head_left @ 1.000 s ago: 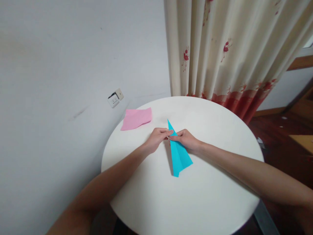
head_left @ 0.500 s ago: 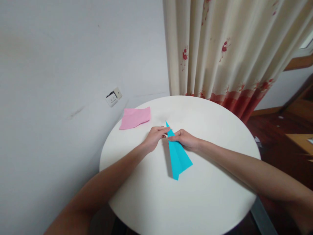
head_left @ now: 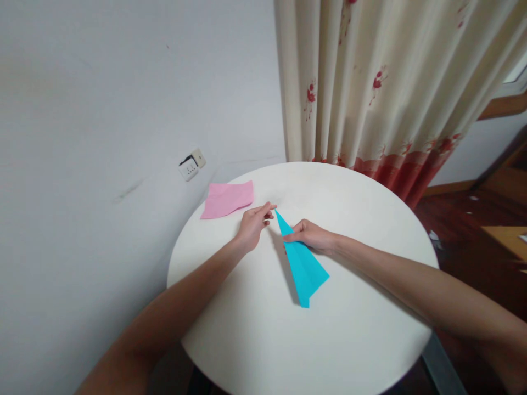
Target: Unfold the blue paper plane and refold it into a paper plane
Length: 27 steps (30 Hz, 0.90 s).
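Note:
A bright blue paper plane (head_left: 304, 269) is held above the table, its narrow nose toward the wall and its wide tail toward me. My right hand (head_left: 310, 235) grips it near the middle, thumb on top and the other fingers mostly hidden beneath. Close by the pointed nose is my left hand (head_left: 253, 224), its fingers apart and a fingertip right at the paper's tip. Whether that fingertip touches the paper is too fine to tell. A pink sheet of paper (head_left: 228, 198) lies on the table beyond my left hand.
The round white table (head_left: 349, 340) stands against a white wall (head_left: 123, 99) with a socket (head_left: 188, 169) in it. Behind the table hangs a cream curtain (head_left: 349, 99) with red flowers. A wooden piece of furniture (head_left: 504, 238) shows at the right.
My left hand has let go of the plane's front and shifted slightly left. The plane has turned a little in my right hand, nose to the left and tail to the right.

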Motion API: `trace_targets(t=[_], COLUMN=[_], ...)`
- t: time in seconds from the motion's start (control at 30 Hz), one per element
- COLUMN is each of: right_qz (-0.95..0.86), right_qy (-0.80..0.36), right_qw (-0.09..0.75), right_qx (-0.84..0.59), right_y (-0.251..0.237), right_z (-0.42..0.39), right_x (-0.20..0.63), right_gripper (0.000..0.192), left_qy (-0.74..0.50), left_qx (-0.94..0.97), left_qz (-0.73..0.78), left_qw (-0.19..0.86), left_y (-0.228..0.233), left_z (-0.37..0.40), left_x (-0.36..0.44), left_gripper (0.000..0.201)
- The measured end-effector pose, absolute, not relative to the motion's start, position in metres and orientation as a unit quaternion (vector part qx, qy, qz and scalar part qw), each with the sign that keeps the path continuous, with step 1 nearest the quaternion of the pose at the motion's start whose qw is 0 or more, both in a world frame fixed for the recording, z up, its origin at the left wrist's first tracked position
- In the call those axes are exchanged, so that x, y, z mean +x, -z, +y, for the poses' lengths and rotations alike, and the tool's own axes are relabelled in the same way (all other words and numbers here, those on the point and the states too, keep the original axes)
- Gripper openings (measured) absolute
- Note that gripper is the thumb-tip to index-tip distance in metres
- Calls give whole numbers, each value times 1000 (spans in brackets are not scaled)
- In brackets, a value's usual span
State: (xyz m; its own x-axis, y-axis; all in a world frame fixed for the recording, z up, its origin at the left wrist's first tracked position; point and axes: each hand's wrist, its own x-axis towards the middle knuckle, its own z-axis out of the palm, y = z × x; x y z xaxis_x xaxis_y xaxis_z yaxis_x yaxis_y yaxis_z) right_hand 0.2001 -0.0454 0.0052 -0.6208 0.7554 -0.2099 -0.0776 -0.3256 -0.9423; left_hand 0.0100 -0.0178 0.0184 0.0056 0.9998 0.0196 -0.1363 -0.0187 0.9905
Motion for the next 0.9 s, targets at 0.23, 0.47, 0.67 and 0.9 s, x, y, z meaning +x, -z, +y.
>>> trace_targets(t=[0.23,0.47,0.67,0.9], right_qz=[-447,-427,-455,-500], right_qy=[-739,-736,-735,-739], right_qw=[385,402,383,308], right_qx=[-323,-340,-326,-330], right_y=[-5,-6,-3,1], right_z=[-47,-49,-48,-49], right_x=[192,187,189,191], right_gripper=[38,37,37,35], left_qy=[-405,-417,-428,-499], left_qx=[567,582,564,519], left_qz=[426,419,414,452], left_qw=[577,559,571,527], left_y=[-18,-20,-21,-25], left_z=[-27,-32,-32,-23], left_x=[16,22,20,11], left_gripper=[39,32,26,25])
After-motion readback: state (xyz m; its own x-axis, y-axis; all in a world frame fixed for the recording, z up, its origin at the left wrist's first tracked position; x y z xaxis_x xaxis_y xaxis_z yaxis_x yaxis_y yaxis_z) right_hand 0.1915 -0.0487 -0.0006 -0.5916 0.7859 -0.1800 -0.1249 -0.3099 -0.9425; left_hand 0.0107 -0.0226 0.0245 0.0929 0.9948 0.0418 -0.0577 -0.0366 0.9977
